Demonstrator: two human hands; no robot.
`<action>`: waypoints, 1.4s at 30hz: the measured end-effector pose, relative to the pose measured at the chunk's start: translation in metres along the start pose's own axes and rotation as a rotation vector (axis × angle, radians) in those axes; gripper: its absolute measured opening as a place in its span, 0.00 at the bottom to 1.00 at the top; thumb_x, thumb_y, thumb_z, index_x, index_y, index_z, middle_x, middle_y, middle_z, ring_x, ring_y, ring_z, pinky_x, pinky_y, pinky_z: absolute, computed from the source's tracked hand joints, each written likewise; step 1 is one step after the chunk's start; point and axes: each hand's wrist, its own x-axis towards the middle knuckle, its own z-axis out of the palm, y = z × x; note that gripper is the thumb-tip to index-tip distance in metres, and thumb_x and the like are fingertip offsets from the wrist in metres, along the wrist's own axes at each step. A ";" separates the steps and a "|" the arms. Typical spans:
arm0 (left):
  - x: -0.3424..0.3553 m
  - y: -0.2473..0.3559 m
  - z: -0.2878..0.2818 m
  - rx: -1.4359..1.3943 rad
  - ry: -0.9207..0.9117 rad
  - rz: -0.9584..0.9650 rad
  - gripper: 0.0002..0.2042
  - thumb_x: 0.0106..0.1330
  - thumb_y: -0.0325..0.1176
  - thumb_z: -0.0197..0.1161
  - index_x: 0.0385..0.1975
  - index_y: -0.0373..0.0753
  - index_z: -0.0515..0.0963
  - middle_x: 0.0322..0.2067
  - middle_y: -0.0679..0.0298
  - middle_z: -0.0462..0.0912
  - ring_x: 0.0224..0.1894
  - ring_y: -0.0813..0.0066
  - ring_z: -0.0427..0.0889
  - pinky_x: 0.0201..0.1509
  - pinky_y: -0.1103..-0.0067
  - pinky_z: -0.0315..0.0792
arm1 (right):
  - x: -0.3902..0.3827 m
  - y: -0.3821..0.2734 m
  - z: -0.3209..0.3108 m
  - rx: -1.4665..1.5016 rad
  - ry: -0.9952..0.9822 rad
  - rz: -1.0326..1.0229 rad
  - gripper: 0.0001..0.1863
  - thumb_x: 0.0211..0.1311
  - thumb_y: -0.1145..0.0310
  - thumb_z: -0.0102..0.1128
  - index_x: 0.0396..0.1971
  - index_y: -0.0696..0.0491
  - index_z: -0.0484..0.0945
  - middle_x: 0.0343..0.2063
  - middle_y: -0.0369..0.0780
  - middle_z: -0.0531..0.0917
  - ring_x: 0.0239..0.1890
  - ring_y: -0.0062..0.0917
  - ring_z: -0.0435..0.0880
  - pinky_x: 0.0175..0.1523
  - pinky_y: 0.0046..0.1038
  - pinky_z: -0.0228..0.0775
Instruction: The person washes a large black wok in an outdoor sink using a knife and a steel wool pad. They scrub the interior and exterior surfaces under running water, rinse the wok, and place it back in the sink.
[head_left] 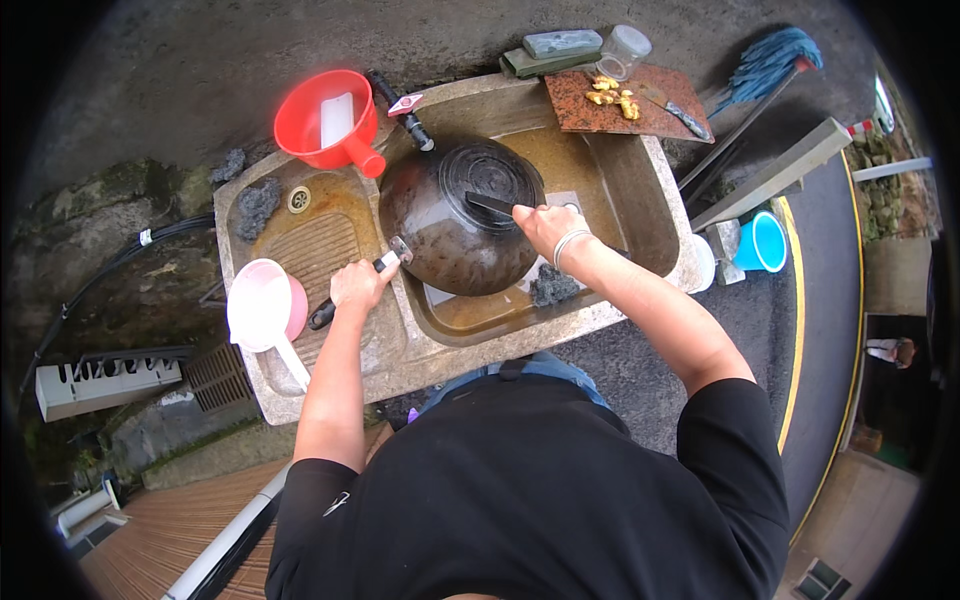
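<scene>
We've got the upturned wok (435, 240) mid-frame; our left hand (360, 285) has fingers curled round its handle (322, 314), our right hand (542, 232) clutches a dark blade (488, 203). Probably heavy, rigid, slippery when wet, so we'd grip that handle.

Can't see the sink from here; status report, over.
Left hand gripping wok handle. Right hand holding dark flat blade over upturned wok. Possible obstacles close to wok: grey scrubber, black tap.

Inside of upturned wok (452, 243) and part of sink (450, 360) beneath, out of sight
</scene>
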 end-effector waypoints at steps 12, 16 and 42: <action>0.002 0.002 0.000 -0.003 -0.003 -0.002 0.36 0.57 0.69 0.47 0.33 0.35 0.82 0.35 0.49 0.83 0.42 0.57 0.82 0.47 0.68 0.73 | 0.018 0.007 0.013 0.031 0.075 -0.037 0.07 0.61 0.74 0.47 0.39 0.54 0.68 0.28 0.48 0.84 0.35 0.37 0.85 0.37 0.33 0.78; 0.004 0.004 -0.002 -0.002 -0.006 0.003 0.37 0.57 0.70 0.47 0.34 0.35 0.82 0.35 0.49 0.83 0.42 0.57 0.82 0.48 0.68 0.73 | 0.034 0.013 0.012 0.014 0.025 0.016 0.07 0.62 0.72 0.49 0.39 0.54 0.71 0.32 0.45 0.84 0.38 0.33 0.85 0.40 0.29 0.78; 0.004 0.002 0.003 0.030 0.005 -0.008 0.38 0.58 0.70 0.45 0.34 0.35 0.82 0.34 0.48 0.83 0.42 0.56 0.83 0.46 0.67 0.74 | 0.032 0.001 0.004 0.092 -0.011 0.053 0.09 0.63 0.71 0.47 0.41 0.56 0.72 0.33 0.46 0.84 0.38 0.35 0.85 0.41 0.31 0.77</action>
